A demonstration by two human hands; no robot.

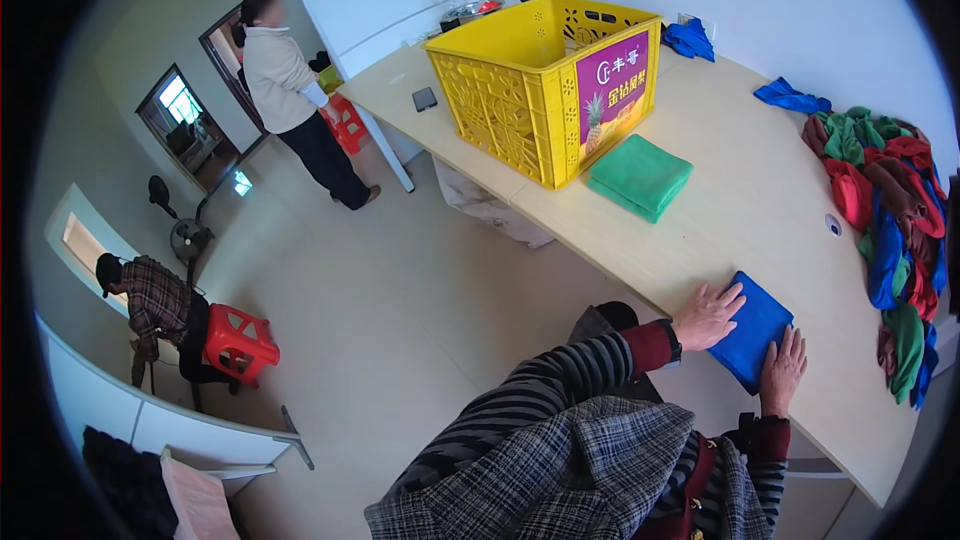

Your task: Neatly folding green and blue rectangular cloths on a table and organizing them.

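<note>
A blue cloth, folded into a flat rectangle, lies at the near edge of the table. My left hand rests on its left side, fingers stretched out over the fabric. Along the right edge of the same cloth lies my right hand, fingers extended and touching it. Neither hand grips it. Farther along the table is a folded green cloth, set down beside the yellow crate.
A yellow plastic crate stands on the wooden table. Crumpled red, green, blue and brown cloths are heaped at the right. A dark phone-like object lies beyond the crate. Two people and red stools are across the room.
</note>
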